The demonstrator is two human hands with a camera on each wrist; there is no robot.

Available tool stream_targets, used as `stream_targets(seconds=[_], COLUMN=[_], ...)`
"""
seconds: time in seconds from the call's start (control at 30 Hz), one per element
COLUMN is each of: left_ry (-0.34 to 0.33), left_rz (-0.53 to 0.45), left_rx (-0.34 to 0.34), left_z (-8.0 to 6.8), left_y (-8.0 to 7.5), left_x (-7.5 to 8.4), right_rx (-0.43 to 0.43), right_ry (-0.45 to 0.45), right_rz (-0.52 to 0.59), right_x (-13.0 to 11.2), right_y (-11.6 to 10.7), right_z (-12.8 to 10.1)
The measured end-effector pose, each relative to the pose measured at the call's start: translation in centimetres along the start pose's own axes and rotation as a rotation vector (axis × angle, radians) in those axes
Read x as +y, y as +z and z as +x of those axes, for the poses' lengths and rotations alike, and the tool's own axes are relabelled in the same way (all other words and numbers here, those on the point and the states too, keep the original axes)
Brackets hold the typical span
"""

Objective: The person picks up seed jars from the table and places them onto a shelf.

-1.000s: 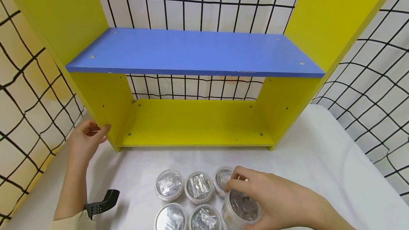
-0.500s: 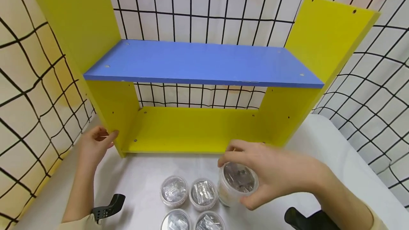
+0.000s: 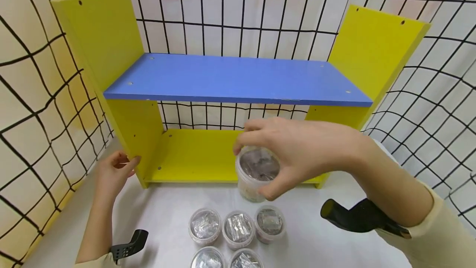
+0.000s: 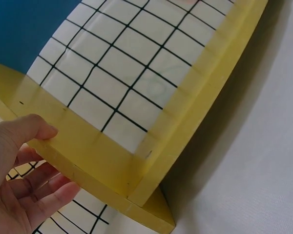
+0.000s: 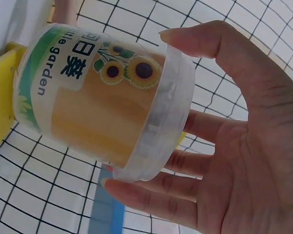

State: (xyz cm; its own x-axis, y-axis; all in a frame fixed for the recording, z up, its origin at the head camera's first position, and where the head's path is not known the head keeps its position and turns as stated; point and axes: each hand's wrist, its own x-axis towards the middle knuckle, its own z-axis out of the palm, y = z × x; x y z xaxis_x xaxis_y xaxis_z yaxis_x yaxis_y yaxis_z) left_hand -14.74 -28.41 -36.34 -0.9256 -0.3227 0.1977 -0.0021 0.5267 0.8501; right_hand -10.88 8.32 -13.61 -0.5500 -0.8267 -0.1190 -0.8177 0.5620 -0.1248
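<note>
My right hand (image 3: 297, 152) grips a clear lidded plastic tub (image 3: 256, 173) above the white tabletop (image 3: 334, 235), left hand (image 3: 113, 173) clasping the yellow shelf's side panel (image 3: 135, 135).

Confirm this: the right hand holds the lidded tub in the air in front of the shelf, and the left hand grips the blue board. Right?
Not quite. In the head view the left hand grips the yellow side panel, not the blue board. The right hand does hold the tub aloft.
</note>
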Motion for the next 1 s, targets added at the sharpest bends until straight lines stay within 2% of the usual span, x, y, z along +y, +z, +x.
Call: stream_targets(seconds=[0.23,0.33,0.6,0.77,1.0], left_ry=[-0.02,-0.019,-0.015,-0.011,-0.038], left_rz=[0.008,0.0,0.015,0.01,0.008], left_rx=[0.001,-0.013,0.013,-0.005,0.016], left_z=[0.2,0.1,-0.3,-0.1,-0.3], left_y=[0.3,0.5,0.1,0.1,0.2], left_x=[0.2,0.3,0.1,0.3,0.2], right_rx=[-0.027,0.007,0.105,0.123,0.148], right_ry=[0.013,0.021,-0.085,-0.042,0.034], right_rz=[-0.063,-0.121,-0.141,-0.157,-0.128], right_x=[-0.4,-0.5,-0.9,-0.8,-1.9], right_y=[-4.1,-5.8,-8.7,-10.0,-10.7], right_z=[2.7,3.9,8.4,10.6,13.7])
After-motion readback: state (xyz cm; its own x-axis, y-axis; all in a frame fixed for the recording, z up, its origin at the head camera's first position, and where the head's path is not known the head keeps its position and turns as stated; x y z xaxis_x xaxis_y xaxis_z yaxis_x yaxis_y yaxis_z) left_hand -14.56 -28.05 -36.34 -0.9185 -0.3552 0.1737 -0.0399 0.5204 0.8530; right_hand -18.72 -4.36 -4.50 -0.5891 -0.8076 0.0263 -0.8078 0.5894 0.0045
